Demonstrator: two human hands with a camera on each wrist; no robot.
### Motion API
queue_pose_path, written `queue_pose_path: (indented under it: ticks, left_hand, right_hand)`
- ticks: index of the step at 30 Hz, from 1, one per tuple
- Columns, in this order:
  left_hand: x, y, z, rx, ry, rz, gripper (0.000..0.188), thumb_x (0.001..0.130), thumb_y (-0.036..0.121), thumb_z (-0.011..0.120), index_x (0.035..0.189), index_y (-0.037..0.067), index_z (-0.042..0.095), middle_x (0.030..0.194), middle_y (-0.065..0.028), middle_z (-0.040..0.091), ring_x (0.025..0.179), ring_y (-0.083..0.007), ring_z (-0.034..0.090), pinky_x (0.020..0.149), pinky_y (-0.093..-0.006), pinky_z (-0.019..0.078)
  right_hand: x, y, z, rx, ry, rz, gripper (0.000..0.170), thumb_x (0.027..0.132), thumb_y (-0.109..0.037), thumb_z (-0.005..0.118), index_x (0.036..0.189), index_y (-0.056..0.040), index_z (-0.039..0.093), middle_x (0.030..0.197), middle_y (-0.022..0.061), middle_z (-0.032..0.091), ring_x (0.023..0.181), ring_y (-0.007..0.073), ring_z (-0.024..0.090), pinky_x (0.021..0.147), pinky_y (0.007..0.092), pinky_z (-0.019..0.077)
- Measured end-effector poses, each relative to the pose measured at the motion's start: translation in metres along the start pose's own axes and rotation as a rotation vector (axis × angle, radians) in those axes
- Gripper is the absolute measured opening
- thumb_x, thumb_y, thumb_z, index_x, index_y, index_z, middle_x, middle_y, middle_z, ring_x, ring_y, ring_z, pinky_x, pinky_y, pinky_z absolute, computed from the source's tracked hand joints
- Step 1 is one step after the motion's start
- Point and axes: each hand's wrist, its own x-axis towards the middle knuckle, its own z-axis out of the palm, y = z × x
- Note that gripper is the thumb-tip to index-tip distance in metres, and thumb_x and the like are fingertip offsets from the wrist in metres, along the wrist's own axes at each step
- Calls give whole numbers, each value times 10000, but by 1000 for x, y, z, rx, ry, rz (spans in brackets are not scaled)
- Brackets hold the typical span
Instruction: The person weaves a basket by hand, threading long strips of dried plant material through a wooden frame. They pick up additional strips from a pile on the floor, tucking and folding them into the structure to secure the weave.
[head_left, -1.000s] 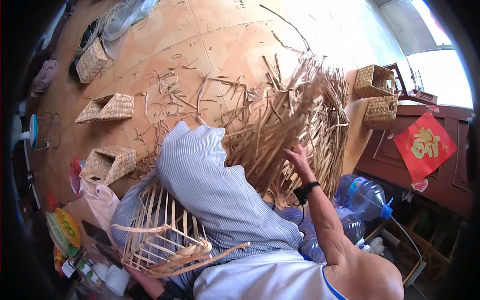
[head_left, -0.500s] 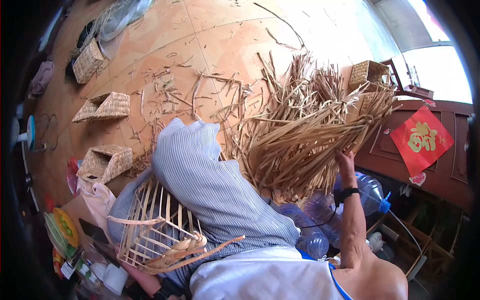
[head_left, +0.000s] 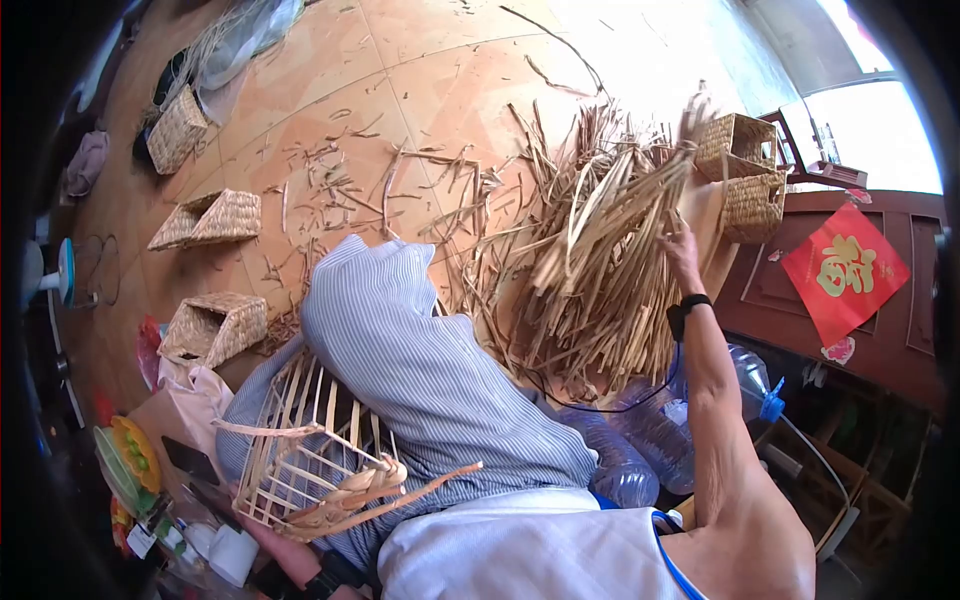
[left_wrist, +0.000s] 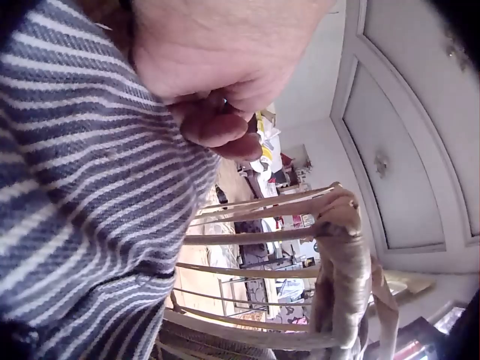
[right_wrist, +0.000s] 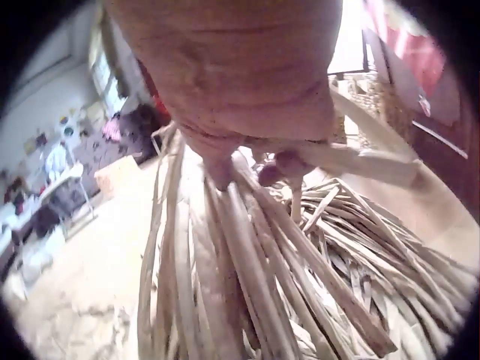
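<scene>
Head view: two woven baskets point(head_left: 213, 218) point(head_left: 222, 330) sat around 9 o'clock. At 7, we had the slatted frame point(head_left: 300, 480) on the striped cloth point(head_left: 400, 350). Our left hand point(left_wrist: 225, 60) was just beside that cloth, fingers curled; couldn't tell if they gripped anything. Dried stalks point(head_left: 600, 270) lay bunched at 2, upper ones gripped by our right hand point(head_left: 680, 250). Two more baskets point(head_left: 712, 150) point(head_left: 745, 210) sat near 2, red paper point(head_left: 815, 295) at 3.

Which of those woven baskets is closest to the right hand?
The basket beside the brown panel with the red paper. Its neighbour sits a little farther from the right hand; the other three are across the floor.
</scene>
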Motion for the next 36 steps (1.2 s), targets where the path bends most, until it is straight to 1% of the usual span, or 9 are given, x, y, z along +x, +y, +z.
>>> queue_pose_path:
  ticks: [2,3,6,11,14,16,20,26,36]
  left_hand:
    - [-1,3,-3,9,-6,2,664,1120,461,527,1614,27,438,1610,-202,497,1446,-345,540,1210,-510,460]
    - [-2,4,-5,9,-4,5,664,1121,462,526,1615,27,436,1611,-202,495,1448,-345,539,1211,-510,459]
    - [-3,6,-7,16,-10,9,666,1122,463,525,1618,28,432,1616,-201,491,1451,-345,535,1214,-510,456]
    - [-6,8,-9,33,-20,19,670,1123,465,524,1623,30,425,1623,-200,483,1458,-346,528,1218,-511,451]
    - [-8,9,-10,39,-20,25,672,1124,466,523,1626,32,421,1627,-200,478,1462,-346,524,1221,-511,448]
    - [-8,10,-10,44,-20,31,673,1124,466,522,1628,32,418,1630,-199,475,1464,-346,521,1223,-511,446]
    - [-8,8,-4,44,-24,50,676,1126,468,521,1632,34,413,1636,-198,468,1470,-347,516,1226,-511,441]
    - [-10,8,2,52,-28,65,680,1127,470,519,1638,37,405,1645,-197,459,1477,-347,508,1231,-512,435]
    - [-10,1,10,62,-44,64,687,1130,474,516,1648,41,391,1659,-195,443,1490,-349,495,1240,-512,425]
  right_hand:
    - [-14,0,22,-79,-206,98,552,896,-193,855,1360,-9,620,1041,83,685,940,185,648,782,351,532]
    - [-19,-2,25,-156,-326,37,565,831,-207,850,1314,-15,629,1125,255,680,1125,382,667,969,475,541]
    - [-33,6,43,-404,-273,-66,521,850,-210,811,1290,-14,610,1305,309,616,1267,518,572,1033,567,521]
    - [-79,-84,34,-633,106,-364,111,992,-63,654,1097,-82,624,1026,175,701,833,395,743,690,506,605]
    - [-138,-110,80,-500,-306,-421,91,1080,-215,648,1028,-141,635,815,34,685,644,166,668,519,345,522]
    - [-193,-120,128,-444,-659,-351,104,1042,-120,628,1143,-147,625,854,117,720,756,316,745,647,464,608]
    - [-274,-71,202,-513,-877,-293,214,1039,-214,598,1201,-75,578,976,224,771,910,430,771,731,545,607]
    - [-275,-73,211,-387,-665,-352,166,991,-175,604,1118,-69,605,981,226,753,936,460,746,734,532,594]
    - [-256,-288,149,239,-633,-588,305,961,-117,658,1237,-40,552,1110,220,651,978,483,691,819,563,582]
